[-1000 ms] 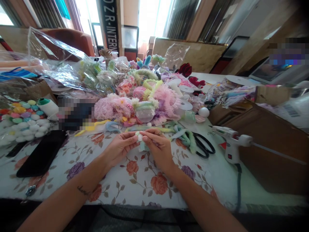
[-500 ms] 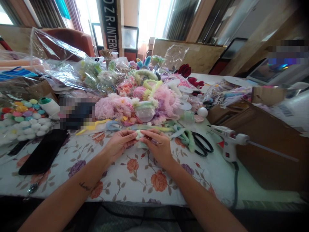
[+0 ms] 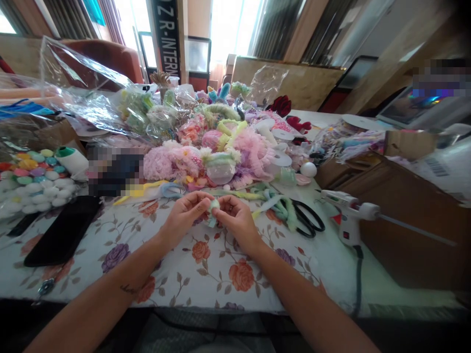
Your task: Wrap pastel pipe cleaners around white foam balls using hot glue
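My left hand and my right hand meet over the floral tablecloth, fingertips pinched together on a small pale green fluffy ball with a bit of light blue fuzzy stem hanging under it. Both hands are closed on this piece, just above the table. Right behind them lie several fuzzy pipe cleaners in green, yellow and blue. Black-handled scissors lie to the right of my right hand.
A heap of pink and pastel fluffy craft pieces fills the table's middle. A white glue gun stands at the right beside a brown box. Coloured pompoms and a black phone lie at the left.
Both hands have curled tighter around the small fluffy ball and shifted slightly; the fingers now pinch it from both sides. Everything else on the table stayed put.
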`<state>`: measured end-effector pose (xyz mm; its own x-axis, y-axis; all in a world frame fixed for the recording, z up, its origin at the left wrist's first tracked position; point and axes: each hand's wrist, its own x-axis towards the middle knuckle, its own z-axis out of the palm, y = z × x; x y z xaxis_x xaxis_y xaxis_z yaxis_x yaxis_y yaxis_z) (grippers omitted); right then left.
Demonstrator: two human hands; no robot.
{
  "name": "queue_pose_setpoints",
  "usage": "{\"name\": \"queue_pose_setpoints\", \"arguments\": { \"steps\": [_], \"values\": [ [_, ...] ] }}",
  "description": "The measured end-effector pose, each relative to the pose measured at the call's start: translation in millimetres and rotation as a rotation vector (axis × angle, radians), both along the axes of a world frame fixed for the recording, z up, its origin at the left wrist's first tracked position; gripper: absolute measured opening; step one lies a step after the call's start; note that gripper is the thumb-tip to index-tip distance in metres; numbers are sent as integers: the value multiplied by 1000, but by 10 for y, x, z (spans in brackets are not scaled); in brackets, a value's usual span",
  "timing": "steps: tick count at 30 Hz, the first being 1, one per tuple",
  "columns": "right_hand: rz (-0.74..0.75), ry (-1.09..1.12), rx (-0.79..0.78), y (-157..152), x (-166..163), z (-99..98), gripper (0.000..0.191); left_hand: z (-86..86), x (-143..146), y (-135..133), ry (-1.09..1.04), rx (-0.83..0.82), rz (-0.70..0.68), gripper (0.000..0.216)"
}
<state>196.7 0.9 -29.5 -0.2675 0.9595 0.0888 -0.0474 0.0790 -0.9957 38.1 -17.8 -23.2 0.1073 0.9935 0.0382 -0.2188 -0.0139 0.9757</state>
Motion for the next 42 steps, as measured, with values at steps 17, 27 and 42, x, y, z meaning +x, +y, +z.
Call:
{"name": "queue_pose_setpoints", "arguments": {
  "steps": [17, 27, 42],
  "values": [
    [166, 119, -169, 25, 99, 92, 27, -9, -57, 23, 139, 11, -56, 33],
    [68, -17, 42, 34, 185, 66, 28, -57, -79, 58, 25, -146, 10, 27],
    [103, -165, 106, -95, 165, -4, 30, -29, -55, -2, 62, -131, 34, 31]
  ]
}}
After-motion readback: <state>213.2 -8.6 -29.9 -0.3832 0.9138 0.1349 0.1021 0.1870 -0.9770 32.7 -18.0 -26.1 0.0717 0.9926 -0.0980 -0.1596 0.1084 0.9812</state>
